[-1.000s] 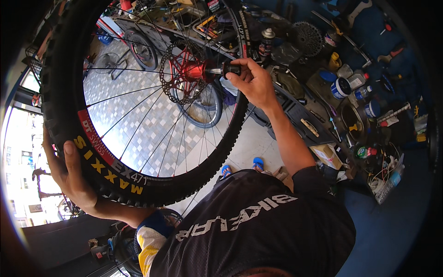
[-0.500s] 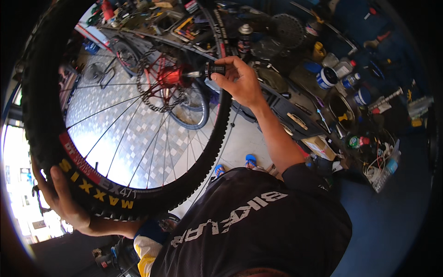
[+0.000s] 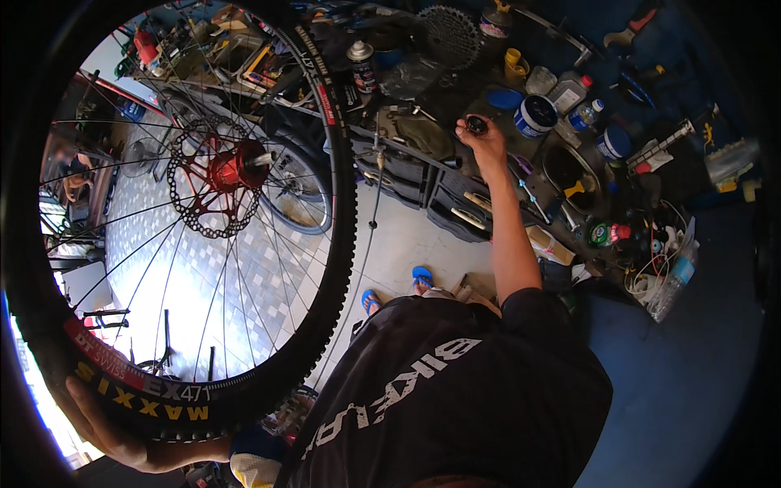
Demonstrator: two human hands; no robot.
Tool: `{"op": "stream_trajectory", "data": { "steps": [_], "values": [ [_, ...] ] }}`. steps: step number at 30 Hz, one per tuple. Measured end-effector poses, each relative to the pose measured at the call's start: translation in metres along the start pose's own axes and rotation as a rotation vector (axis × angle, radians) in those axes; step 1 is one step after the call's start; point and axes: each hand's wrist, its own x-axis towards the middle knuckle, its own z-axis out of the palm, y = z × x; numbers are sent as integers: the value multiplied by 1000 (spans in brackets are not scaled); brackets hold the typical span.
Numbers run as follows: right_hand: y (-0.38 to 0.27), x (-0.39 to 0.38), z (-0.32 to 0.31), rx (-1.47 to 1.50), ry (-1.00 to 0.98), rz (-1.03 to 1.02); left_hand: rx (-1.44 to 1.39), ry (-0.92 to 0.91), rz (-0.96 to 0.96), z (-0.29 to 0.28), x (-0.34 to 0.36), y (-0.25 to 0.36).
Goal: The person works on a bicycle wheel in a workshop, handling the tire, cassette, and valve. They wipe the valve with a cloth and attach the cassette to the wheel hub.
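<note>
A bicycle wheel [image 3: 346, 236] with a knobby black tyre stands raised at the left. My left hand [image 3: 106, 431] is closed round the tyre at its lower left. In the middle of the wheel sit a red hub [image 3: 236, 166] and a brake disc [image 3: 181, 191]. A bare silver axle end [image 3: 262, 160] sticks out of the hub. Apart from the wheel, over the workbench edge, my right hand [image 3: 488, 149] grips a black freehub body [image 3: 477, 124], seen end-on. The fingers partly cover it.
The cluttered workbench [image 3: 415, 146] holds a spray can [image 3: 362, 67], a large cassette [image 3: 447, 38], a white-and-blue tub [image 3: 535, 115], a dark basin [image 3: 571, 172] and several bottles. Another bicycle wheel [image 3: 325, 199] stands behind. A person [image 3: 77, 175] is at the far left.
The freehub body has come off the axle end, carried right in my right hand toward the bench. The wheel, still in my left hand, has shifted left and turned to show its disc more fully.
</note>
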Motion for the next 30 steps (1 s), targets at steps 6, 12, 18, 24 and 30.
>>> {"op": "stream_trajectory", "data": {
  "steps": [6, 12, 18, 24, 30],
  "values": [
    [17, 51, -46, -1004, 59, -228, 82, 30, 37, 0, -5, 8],
    [36, 80, -41, -1165, 2, -136, 135, 43, 53, 2, -6, 16],
    [32, 81, -38, -1359, -31, -172, 174, 43, 65, 9, -6, 19],
    [-58, 64, -87, -1557, 232, -345, 176, 31, 85, 19, -2, 12],
    [-73, 84, -138, -1862, 23, 155, 197, 44, 102, 5, -8, 21]
  ]
}}
